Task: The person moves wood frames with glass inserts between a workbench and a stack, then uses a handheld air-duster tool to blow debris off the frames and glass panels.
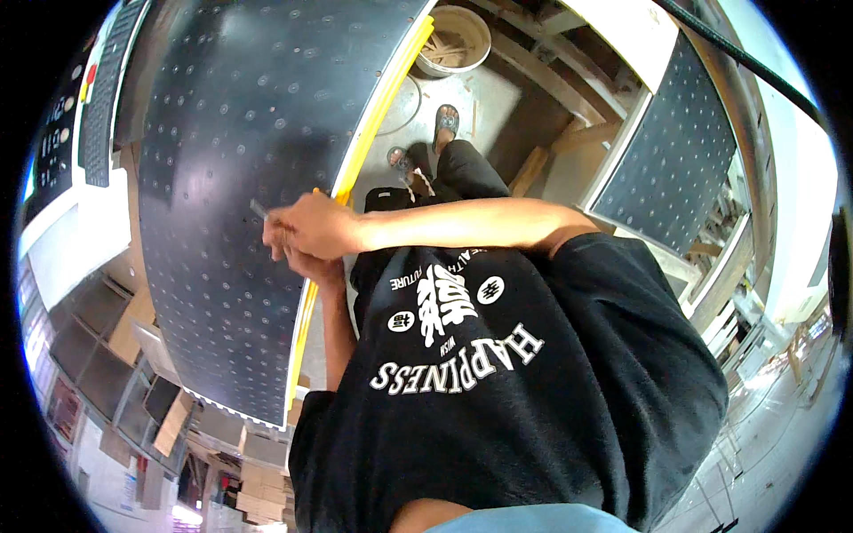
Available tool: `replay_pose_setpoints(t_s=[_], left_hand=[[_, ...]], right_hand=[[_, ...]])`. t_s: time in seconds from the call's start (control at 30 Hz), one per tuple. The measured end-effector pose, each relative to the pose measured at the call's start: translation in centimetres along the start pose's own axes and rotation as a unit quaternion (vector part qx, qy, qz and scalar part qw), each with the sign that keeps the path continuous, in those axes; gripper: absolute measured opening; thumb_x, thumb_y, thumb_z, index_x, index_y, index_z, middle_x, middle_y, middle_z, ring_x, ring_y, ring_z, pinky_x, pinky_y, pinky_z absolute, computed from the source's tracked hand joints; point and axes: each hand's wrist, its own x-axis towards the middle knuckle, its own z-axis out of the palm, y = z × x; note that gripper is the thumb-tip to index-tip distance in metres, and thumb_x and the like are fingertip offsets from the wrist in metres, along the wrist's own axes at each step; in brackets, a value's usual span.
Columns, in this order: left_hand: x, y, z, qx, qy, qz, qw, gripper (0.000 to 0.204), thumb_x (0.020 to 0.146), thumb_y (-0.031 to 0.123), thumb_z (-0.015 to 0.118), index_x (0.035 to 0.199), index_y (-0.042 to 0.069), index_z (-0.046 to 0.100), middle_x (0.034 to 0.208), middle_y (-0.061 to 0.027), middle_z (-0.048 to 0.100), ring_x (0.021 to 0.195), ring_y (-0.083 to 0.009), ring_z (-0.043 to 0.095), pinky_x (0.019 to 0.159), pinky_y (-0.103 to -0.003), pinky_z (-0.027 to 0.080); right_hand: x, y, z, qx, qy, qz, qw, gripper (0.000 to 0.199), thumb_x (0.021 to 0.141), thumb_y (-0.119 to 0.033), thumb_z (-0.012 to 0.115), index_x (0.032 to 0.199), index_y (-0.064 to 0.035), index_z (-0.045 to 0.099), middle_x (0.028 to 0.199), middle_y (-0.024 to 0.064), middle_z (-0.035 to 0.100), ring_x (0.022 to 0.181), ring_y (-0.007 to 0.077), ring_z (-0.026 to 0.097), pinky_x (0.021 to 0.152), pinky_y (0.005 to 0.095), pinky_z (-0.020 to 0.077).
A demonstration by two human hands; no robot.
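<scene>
Both my hands are together over the yellow edge strip [366, 133] of a black dotted worktable [240, 115]. My right hand [322, 226] reaches across from the right and is closed, its fingers curled. Below and partly behind it is my left hand [313, 266], its fingers bent and pressed against the right hand's. A thin greyish piece [259, 209] sticks out past the fingertips over the black top; its kind is too blurred to make out. A small orange bit shows at the right hand's knuckles. What lies between the palms is hidden.
A white bucket [453, 40] of wood scraps stands on the floor ahead, near my feet. A second black dotted table [671, 147] is at the right. A keyboard [95, 133] and control panel sit at the far left. A dark cable [737, 53] crosses the upper right.
</scene>
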Motion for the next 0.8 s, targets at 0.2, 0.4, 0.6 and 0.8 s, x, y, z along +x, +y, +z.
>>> replay_pose_setpoints(t_s=[0.2, 0.4, 0.6, 0.8], left_hand=[[5.7, 1.1, 6.4, -0.119, -0.129, -0.090, 0.980, 0.034, 0.105, 0.016, 0.058, 0.134, 0.000, 0.053, 0.131, -0.0092, 0.057, 0.114, -0.0165, 0.059, 0.100, -0.033, 0.048], [15.0, 4.2, 10.0, -0.201, -0.034, -0.246, 0.948, 0.052, 0.111, 0.044, 0.046, 0.144, 0.004, 0.050, 0.101, -0.0130, 0.070, 0.063, -0.0135, 0.061, 0.058, -0.027, 0.047], [20.7, -1.7, 10.5, -0.228, -0.136, -0.337, 0.903, 0.058, 0.108, 0.033, 0.055, 0.156, 0.006, 0.039, 0.079, 0.0024, 0.039, 0.060, -0.0075, 0.035, 0.049, -0.023, 0.032], [18.9, -3.3, 12.9, 0.039, 0.011, -0.300, 0.953, 0.053, 0.108, 0.045, 0.052, 0.150, 0.015, 0.050, 0.077, 0.0063, 0.055, 0.048, -0.0028, 0.042, 0.043, -0.019, 0.040]], right_hand=[[2.7, -1.3, -8.5, 0.006, 0.174, -0.098, 0.980, 0.020, 0.103, -0.023, 0.059, 0.098, -0.0056, 0.067, 0.093, 0.0069, 0.075, 0.084, 0.0250, 0.073, 0.077, 0.0334, 0.0557], [-1.1, 24.9, -25.7, -0.042, 0.720, 0.026, 0.692, 0.012, 0.103, -0.014, 0.056, 0.099, -0.0046, 0.063, 0.081, -0.0009, 0.057, 0.072, 0.0127, 0.052, 0.066, 0.0316, 0.0476], [-14.8, 62.2, -29.3, 0.031, 0.642, 0.630, 0.435, 0.031, 0.094, -0.034, 0.066, 0.112, -0.0084, 0.073, 0.110, 0.0222, 0.074, 0.102, 0.0386, 0.072, 0.086, 0.0501, 0.0587], [-17.7, 83.7, -37.2, -0.106, 0.564, 0.622, 0.533, 0.037, 0.093, -0.038, 0.070, 0.124, -0.0172, 0.069, 0.124, 0.0097, 0.067, 0.115, 0.0335, 0.066, 0.096, 0.0465, 0.0565]])
